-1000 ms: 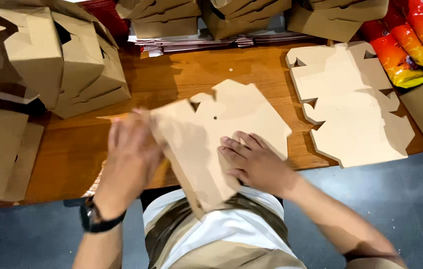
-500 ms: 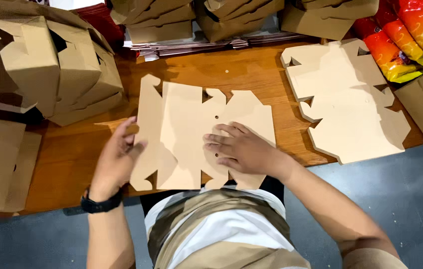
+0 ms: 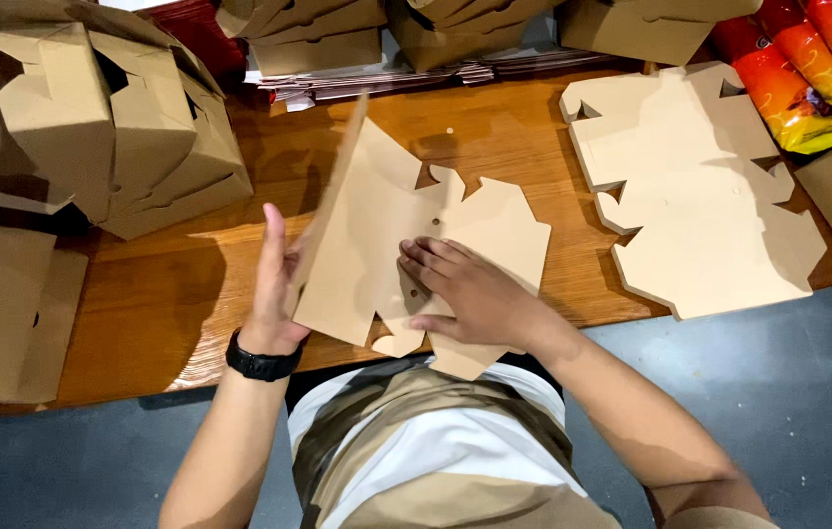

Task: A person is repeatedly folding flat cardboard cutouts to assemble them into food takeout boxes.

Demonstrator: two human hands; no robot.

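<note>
A flat die-cut cardboard blank is lying on the wooden worktop, directly in front of the person and near the worktop's front edge. Its left flap is standing up off the wood, tilted inward over the rest of the sheet. The left hand, wearing a black wristwatch, is pressing against the outer side of that raised flap with its grip spread, fingers straight and held together, palm facing the blank. The right hand is lying flat on the middle of the blank, its grip also spread, fingertips pointing left and pinning the sheet to the wood.

To the right of the blank, well apart from it, a stack of unfolded blanks is resting on the worktop. To the blank's left, folded cardboard boxes are piled up, with more flattened brown pieces below them at the worktop's left end. Beyond the blank, along the far edge, further folded boxes are sitting. Bright orange and yellow bags are lying at the far right corner.
</note>
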